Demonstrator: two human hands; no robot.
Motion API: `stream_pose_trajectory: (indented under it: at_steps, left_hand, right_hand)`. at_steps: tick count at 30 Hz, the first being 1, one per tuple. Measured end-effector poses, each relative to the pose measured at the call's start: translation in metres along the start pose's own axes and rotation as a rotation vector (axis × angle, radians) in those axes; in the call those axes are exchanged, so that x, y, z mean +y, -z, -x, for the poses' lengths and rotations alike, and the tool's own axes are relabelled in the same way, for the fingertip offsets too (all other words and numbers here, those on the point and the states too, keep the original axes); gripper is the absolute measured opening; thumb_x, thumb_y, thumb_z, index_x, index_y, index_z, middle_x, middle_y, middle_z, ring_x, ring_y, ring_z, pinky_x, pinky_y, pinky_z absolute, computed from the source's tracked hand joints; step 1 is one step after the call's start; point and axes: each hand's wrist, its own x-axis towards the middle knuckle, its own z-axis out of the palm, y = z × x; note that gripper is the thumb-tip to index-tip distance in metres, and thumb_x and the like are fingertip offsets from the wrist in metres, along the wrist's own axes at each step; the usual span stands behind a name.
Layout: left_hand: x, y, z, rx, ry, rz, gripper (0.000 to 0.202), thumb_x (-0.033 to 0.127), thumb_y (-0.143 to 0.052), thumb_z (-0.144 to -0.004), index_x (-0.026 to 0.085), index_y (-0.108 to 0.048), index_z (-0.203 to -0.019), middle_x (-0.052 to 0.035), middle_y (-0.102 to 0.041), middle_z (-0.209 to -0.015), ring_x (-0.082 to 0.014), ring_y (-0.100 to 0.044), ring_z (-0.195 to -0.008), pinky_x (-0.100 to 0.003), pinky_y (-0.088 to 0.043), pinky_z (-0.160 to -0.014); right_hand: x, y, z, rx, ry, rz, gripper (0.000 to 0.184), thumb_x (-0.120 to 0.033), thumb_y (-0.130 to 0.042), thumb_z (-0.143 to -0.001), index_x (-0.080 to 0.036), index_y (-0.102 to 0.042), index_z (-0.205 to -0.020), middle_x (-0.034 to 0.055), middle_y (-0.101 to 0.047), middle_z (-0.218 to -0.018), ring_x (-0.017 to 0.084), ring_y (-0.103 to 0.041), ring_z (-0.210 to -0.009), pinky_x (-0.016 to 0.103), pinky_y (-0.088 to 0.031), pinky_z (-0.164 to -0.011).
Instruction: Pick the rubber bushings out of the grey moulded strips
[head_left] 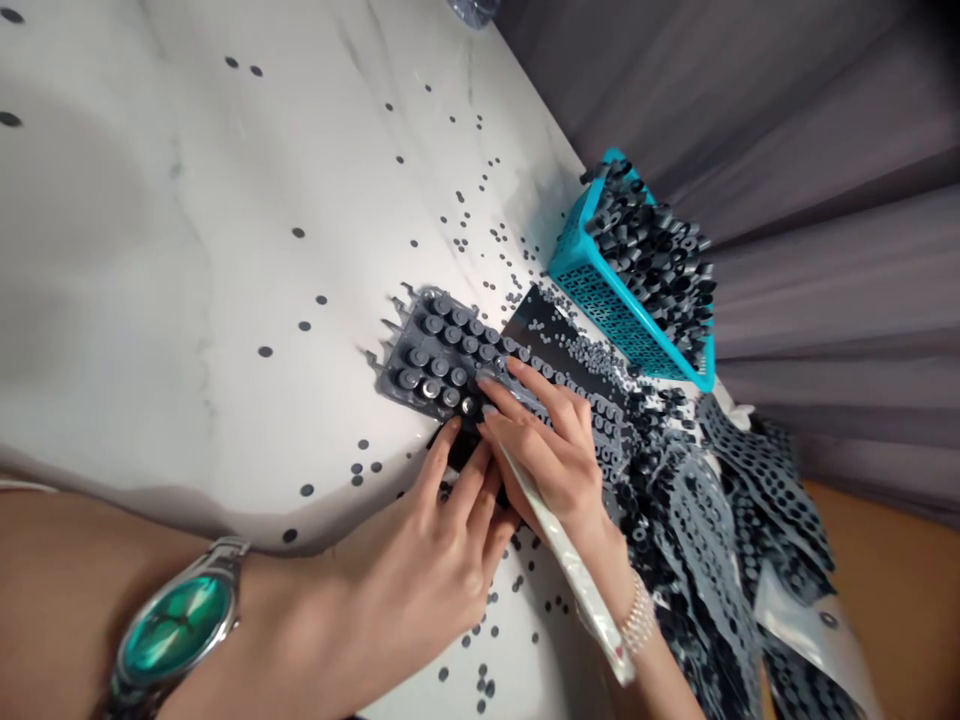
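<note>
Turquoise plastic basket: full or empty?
Full. Dark, short cylindrical pieces are heaped above the rim of the turquoise plastic basket. How deep they go: cannot tell.

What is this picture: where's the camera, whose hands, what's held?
No machine here: a person's two bare hands, seen by one head-worn camera looking forward and down. The left hand, with a watch on its wrist, has fingers at the near edge of a dark knobbed sheet; how firm its grip is, I can't tell. The right hand holds a white stick. On the white table, small dark discs lie scattered, beside a blue basket of short dark tubes and heaped sheets with holes.
</note>
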Motion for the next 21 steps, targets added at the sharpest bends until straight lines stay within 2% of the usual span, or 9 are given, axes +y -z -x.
stream_pose_trajectory:
  at_steps: [6,9,14,16,21]
  left_hand:
    - [0.0,-0.002,0.002,-0.01,-0.004,0.001,0.04,0.042,-0.062,-0.083,0.016,-0.072,-0.112,-0.0167,-0.071,-0.115,-0.0394,-0.058,-0.117,-0.062,-0.028,-0.104]
    - [0.0,-0.003,0.003,-0.028,-0.036,0.007,0.042,0.043,-0.063,-0.082,0.018,-0.071,-0.115,-0.0165,-0.07,-0.117,-0.0398,-0.057,-0.118,-0.064,-0.026,-0.104]
    - [0.001,-0.005,0.005,-0.038,-0.034,0.026,0.047,0.044,-0.057,-0.087,0.02,-0.064,-0.126,-0.0175,-0.063,-0.129,-0.0398,-0.053,-0.123,-0.067,-0.022,-0.107]
    - [0.002,-0.006,0.005,-0.035,-0.031,0.032,0.047,0.043,-0.057,-0.087,0.02,-0.063,-0.128,-0.0174,-0.063,-0.13,-0.04,-0.052,-0.125,-0.066,-0.021,-0.107]
    - [0.002,-0.004,0.003,-0.028,-0.021,0.011,0.045,0.041,-0.059,-0.085,0.017,-0.068,-0.121,-0.0185,-0.067,-0.122,-0.041,-0.056,-0.12,-0.065,-0.023,-0.106]
  right_hand:
    - [0.005,-0.004,-0.006,-0.03,0.097,0.088,0.013,-0.008,-0.05,-0.093,-0.017,-0.058,-0.099,0.0122,-0.07,-0.119,0.027,-0.054,-0.127,0.042,-0.045,-0.093]
    - [0.009,-0.008,-0.016,-0.003,0.135,0.166,0.013,-0.009,-0.05,-0.093,-0.018,-0.058,-0.099,0.0109,-0.071,-0.117,0.026,-0.056,-0.125,0.04,-0.045,-0.092]
    - [0.016,-0.011,-0.03,0.202,-0.112,0.148,0.017,-0.009,-0.053,-0.092,-0.024,-0.058,-0.097,0.006,-0.07,-0.117,0.025,-0.056,-0.124,0.041,-0.046,-0.09]
    - [0.016,-0.009,-0.028,0.192,-0.14,0.097,0.018,-0.009,-0.054,-0.09,-0.026,-0.059,-0.097,0.0049,-0.068,-0.12,0.025,-0.056,-0.125,0.041,-0.048,-0.091]
    - [0.003,0.002,-0.006,0.112,-0.084,-0.04,0.024,-0.006,-0.057,-0.087,-0.025,-0.058,-0.101,0.0062,-0.069,-0.119,0.027,-0.055,-0.127,0.044,-0.051,-0.089]
